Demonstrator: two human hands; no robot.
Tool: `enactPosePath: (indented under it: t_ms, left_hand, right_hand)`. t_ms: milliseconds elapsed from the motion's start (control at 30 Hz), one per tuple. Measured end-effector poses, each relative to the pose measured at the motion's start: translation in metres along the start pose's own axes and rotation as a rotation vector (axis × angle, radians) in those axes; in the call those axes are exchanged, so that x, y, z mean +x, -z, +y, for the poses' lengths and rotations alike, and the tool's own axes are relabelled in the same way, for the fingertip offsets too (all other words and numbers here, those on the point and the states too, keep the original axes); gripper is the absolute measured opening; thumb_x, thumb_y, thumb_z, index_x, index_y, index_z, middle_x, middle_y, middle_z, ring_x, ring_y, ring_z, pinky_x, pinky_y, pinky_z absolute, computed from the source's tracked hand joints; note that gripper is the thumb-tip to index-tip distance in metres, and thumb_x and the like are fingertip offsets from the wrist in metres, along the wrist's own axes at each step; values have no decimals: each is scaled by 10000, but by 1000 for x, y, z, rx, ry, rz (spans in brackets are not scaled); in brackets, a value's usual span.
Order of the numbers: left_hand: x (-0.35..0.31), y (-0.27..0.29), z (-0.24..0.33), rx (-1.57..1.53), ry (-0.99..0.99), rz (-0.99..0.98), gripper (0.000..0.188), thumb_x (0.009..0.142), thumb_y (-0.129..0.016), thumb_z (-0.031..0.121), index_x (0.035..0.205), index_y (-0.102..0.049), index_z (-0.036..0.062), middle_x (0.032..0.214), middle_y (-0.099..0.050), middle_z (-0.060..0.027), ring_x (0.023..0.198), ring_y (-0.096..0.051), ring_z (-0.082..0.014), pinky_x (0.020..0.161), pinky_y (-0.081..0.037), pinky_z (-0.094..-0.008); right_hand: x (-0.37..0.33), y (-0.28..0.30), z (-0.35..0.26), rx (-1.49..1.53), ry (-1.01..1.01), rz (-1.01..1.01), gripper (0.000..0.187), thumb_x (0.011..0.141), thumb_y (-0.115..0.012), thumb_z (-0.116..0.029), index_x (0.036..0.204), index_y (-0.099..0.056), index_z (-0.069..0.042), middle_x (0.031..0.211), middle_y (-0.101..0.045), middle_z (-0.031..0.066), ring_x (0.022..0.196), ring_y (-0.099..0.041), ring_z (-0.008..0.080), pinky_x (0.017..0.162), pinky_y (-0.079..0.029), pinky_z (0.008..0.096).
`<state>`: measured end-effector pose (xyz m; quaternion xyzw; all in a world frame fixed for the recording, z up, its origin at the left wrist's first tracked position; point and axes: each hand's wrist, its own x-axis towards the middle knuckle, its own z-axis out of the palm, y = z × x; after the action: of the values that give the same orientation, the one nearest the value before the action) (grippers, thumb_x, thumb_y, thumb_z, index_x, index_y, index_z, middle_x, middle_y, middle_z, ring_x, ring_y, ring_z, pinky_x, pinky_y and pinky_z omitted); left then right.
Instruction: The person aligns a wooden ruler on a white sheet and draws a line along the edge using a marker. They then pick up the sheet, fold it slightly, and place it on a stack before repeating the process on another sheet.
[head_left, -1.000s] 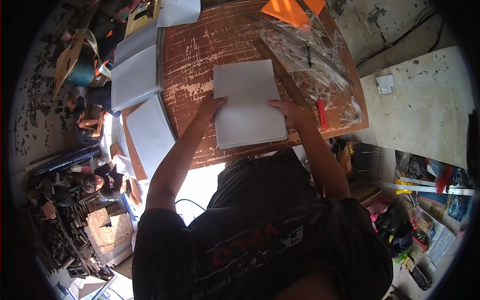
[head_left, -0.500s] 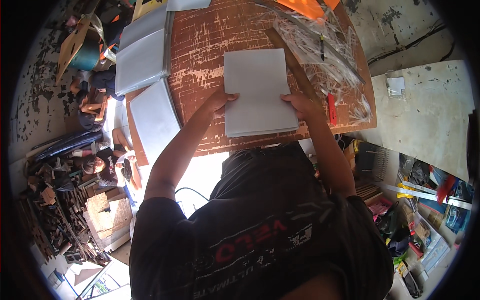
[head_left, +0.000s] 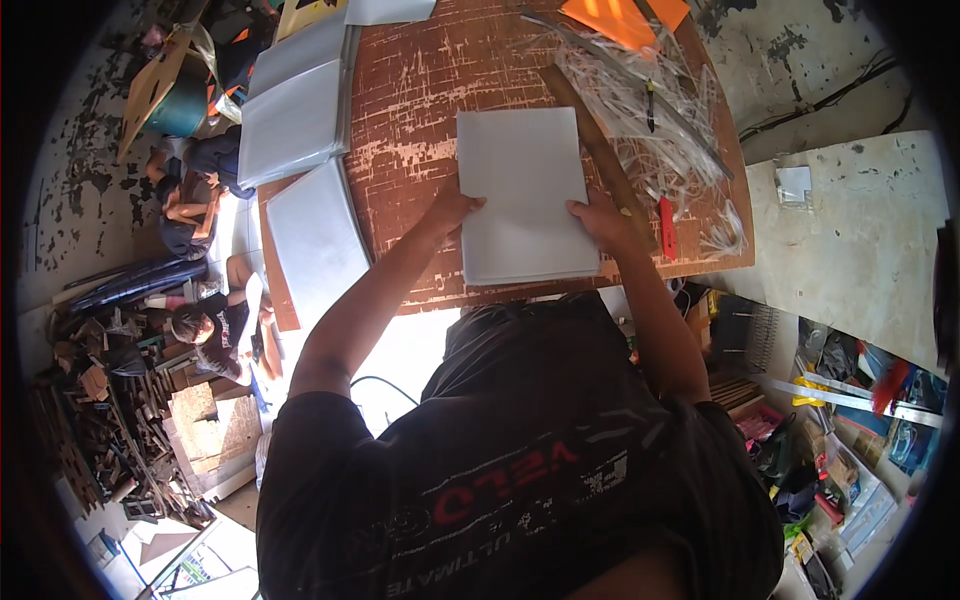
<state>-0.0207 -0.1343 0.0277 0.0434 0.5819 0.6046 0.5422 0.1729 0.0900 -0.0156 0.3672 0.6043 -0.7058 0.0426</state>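
A neat stack of pale grey-white sheets [head_left: 525, 190] lies near the front edge of the worn brown table [head_left: 410, 130]. On its left edge is my left hand [head_left: 455, 212], thumb on top and the other fingers mostly hidden at the side. My right hand [head_left: 602, 220] grips the opposite edge in the same way. Just beyond the right hand lies a long brown strip [head_left: 600, 150], like a straightedge. A red cutter-like tool [head_left: 667, 228] rests to its right.
More stacks of clear-grey sheets [head_left: 290, 120] line the table's left side. Thin plastic offcuts [head_left: 620, 90], a black-and-yellow pen-like tool [head_left: 650, 105] and orange sheets [head_left: 615, 22] cover the far right. Two people [head_left: 215, 335] sit on the floor at left, near piled wood scraps [head_left: 120, 420].
The whole view has shifted slightly, so the table sits a little lower in it. Both hands keep hold of the stack, which has hardly moved on the table.
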Motion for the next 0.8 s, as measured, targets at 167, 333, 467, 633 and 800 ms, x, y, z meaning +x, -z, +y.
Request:
enactPosePath:
  t_ms: [167, 333, 467, 633, 800]
  left_hand:
    - [-18, -23, -14, 225, -193, 72, 662, 956, -478, -92, 1559, -242, 44, 1494, -448, -238, 1309, -549, -326, 1094, -479, -428]
    - [-18, -23, -20, 99, -345, 101, 554, 974, -531, -42, 1485, -334, 38, 1370, -558, -182, 1256, -559, -258, 1059, -474, -395]
    - [-18, -30, -12, 70, -475, 70, 492, 1003, -520, -14, 1462, -353, 47, 1341, -574, -150, 1229, -569, -219, 1037, -486, -382]
    - [-28, -58, 23, -61, -712, 29, 425, 1040, -568, 73, 1441, -427, 69, 1221, -613, -72, 1135, -581, -127, 948, -504, -306]
    - [-39, -72, 48, 60, -667, 74, 325, 1028, -645, 151, 1326, -554, 58, 1111, -660, -45, 980, -631, -106, 800, -543, -274]
  right_hand:
    - [-37, -20, -15, -461, 411, 144, 421, 925, -608, -89, 1323, -564, 41, 1112, -678, 203, 1047, -677, 290, 931, -513, 451]
    - [-57, -32, -15, -369, 434, 165, 441, 934, -591, -50, 1370, -548, 0, 1143, -657, 180, 1057, -643, 244, 946, -494, 402]
    - [-72, -39, -24, -174, 526, 288, 385, 1015, -567, -78, 1393, -536, -18, 1175, -660, 154, 1058, -638, 211, 956, -493, 364]
    - [-77, -39, -44, 140, 662, 306, 373, 1053, -576, -137, 1392, -527, 11, 1264, -647, 118, 1172, -596, 185, 1033, -454, 351]
    - [-78, -23, -48, 105, 710, 295, 438, 1031, -649, -189, 1394, -523, 20, 1290, -639, 118, 1197, -596, 192, 1034, -461, 348]
